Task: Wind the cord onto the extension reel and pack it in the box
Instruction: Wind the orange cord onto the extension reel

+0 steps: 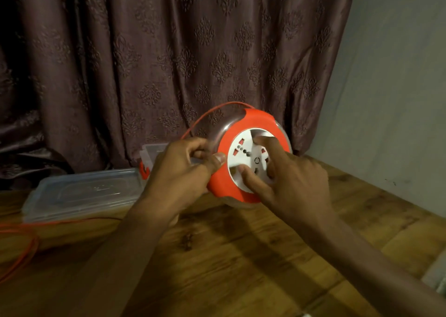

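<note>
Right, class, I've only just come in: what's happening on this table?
A person is winding an orange cord onto an orange and white extension reel. The left hand steadies the reel's rim in its grip, while the right hand has its fingers on the white socket face. Much of the cord lies loose on the wooden table. A clear plastic box sits behind, the reel not yet packed.
</note>
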